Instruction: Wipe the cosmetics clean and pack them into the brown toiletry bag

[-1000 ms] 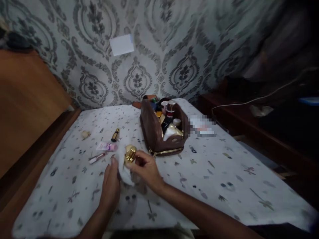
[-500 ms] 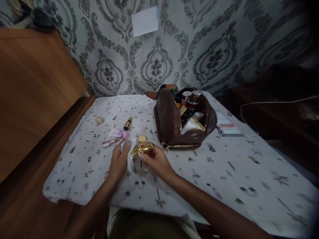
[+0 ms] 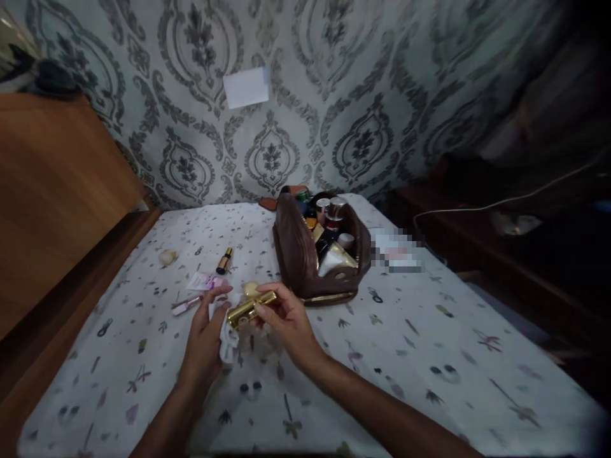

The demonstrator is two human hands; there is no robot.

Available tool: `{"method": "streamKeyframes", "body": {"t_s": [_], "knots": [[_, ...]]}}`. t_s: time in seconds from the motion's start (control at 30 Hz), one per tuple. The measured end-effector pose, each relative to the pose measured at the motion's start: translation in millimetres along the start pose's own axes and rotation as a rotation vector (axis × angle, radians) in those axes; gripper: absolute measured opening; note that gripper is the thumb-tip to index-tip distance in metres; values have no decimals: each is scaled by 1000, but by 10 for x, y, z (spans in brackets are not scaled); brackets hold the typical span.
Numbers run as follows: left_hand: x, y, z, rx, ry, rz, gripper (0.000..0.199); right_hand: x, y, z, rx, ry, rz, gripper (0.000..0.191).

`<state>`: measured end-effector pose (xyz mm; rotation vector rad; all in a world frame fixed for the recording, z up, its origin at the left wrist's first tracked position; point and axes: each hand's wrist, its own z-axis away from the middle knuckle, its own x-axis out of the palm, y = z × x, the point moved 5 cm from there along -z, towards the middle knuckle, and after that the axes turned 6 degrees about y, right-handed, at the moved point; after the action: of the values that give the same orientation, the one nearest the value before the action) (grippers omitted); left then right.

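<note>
In my right hand (image 3: 293, 327) is a shiny gold lipstick tube (image 3: 244, 311), pinched between thumb and fingers and tilted up to the right. My left hand (image 3: 203, 334) has a crumpled white cloth (image 3: 229, 342) bunched between thumb and fingers, right beside the tube's lower left end. Whether cloth and tube touch is hard to make out. Just beyond the hands lie a round cream-coloured piece (image 3: 251, 289), a pink and white squeeze tube (image 3: 206, 281), a slim pink tube (image 3: 187, 306) and a black and gold lipstick (image 3: 224, 261).
A brown leather bag (image 3: 298, 254) stands unzipped at the back, full of jars and tubes. A small beige object (image 3: 167, 257) lies at the far left of the patterned tablecloth (image 3: 382, 381). A wooden cabinet (image 3: 57, 191) borders the left; a white cable (image 3: 477, 208) runs at right.
The view has shifted, so the bag and table items sit further left and lower. More of the gold tube's left end shows in front of the cloth, and my left index finger is more extended.
</note>
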<state>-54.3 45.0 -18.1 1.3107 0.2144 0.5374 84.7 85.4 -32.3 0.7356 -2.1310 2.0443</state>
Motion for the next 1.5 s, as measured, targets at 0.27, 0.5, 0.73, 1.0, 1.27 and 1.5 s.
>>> {"method": "streamKeyframes", "body": {"t_s": [0.27,0.5,0.73,1.0,1.27,1.5], "knots": [[108,74,3,81,63,-125,48,-52,-232,48,-142,-15,23,41],[120,93,-37,398,11,-453,46,-138,-304,29,-177,57,58,24],[142,185,-41,759,-112,-734,40,-163,-336,5,-210,166,149,23],[76,62,-30,1026,-178,-968,41,-36,-123,135,-343,10,387,19],[158,221,96,985,-160,-907,34,7,-65,143,-272,-24,370,26],[43,348,-126,720,-130,-725,34,40,-104,165,-198,-85,223,38]]}}
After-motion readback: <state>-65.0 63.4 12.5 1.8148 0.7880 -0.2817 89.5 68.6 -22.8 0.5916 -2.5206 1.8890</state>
